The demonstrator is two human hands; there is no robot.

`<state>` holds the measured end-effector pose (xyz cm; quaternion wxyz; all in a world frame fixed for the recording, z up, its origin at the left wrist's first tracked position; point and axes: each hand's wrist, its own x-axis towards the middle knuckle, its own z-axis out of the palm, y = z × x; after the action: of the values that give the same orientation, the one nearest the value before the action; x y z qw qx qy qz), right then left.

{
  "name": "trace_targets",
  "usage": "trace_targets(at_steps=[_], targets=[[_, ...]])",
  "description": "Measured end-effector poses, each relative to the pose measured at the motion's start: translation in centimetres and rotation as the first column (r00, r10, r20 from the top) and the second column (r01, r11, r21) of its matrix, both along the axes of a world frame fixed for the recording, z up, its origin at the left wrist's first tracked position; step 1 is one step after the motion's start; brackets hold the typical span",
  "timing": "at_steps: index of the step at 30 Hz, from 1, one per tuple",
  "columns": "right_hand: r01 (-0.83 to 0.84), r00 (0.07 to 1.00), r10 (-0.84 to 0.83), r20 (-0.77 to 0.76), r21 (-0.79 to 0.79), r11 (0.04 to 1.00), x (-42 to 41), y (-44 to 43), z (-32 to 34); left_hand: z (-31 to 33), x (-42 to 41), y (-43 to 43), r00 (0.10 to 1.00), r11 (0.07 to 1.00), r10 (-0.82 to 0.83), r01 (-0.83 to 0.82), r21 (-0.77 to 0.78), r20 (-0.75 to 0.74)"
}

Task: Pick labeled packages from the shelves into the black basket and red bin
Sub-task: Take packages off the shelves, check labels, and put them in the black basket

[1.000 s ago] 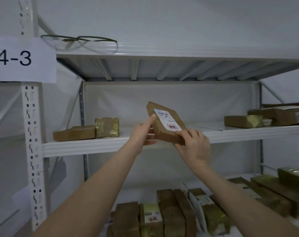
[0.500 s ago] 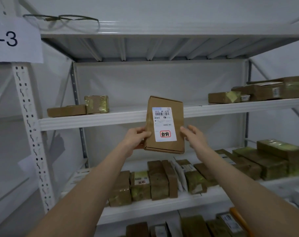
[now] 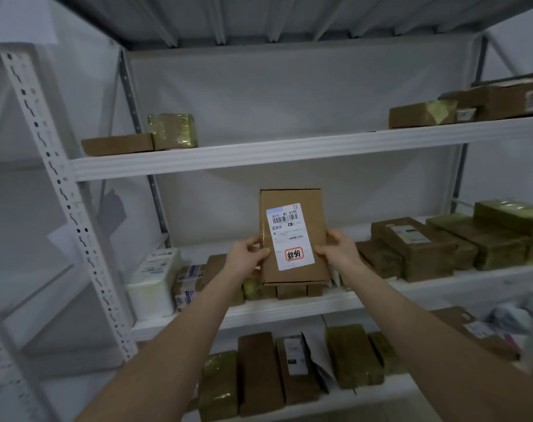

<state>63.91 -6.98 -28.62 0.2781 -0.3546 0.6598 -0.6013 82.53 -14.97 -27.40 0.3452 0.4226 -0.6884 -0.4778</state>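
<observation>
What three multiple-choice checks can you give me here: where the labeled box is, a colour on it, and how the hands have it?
1. Where is the labeled box? A) lying on a shelf board B) held up before the shelves C) in a basket
2. What colour frames the stamp on its white label? A) red B) green C) blue
3. How are the left hand and right hand? A) both idle B) only one touches the box C) each grips one side edge

1 B, it stands upright between the hands, off any board; 2 A, a red outline rings the black characters; 3 C, fingers curl round both edges.
</observation>
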Motion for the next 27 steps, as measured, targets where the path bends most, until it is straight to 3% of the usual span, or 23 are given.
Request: trace_targets(at_steps=[8, 14, 27], targets=[[-0.021, 0.997, 0.028, -0.065, 0.097, 0.995, 2.9, -1.2, -5.0, -5.4, 3.1, 0.5, 0.989, 0.986, 0.147, -0.149, 0.076, 0.032], [-0.131, 0.983, 0.157, -0.099, 0.229, 0.965, 6.3, -2.1, -10.2, -10.2, 6.9, 1.3, 0.953, 0.936, 0.29, -0.301, 0.186, 0.082], [-0.484, 0.851, 0.524, 0.042, 0.449, 0.751, 22.8, -6.3, -22.3, -22.4, 24.4, 4.1, 0.776, 0.721, 0.551, -0.628, 0.293, 0.307]])
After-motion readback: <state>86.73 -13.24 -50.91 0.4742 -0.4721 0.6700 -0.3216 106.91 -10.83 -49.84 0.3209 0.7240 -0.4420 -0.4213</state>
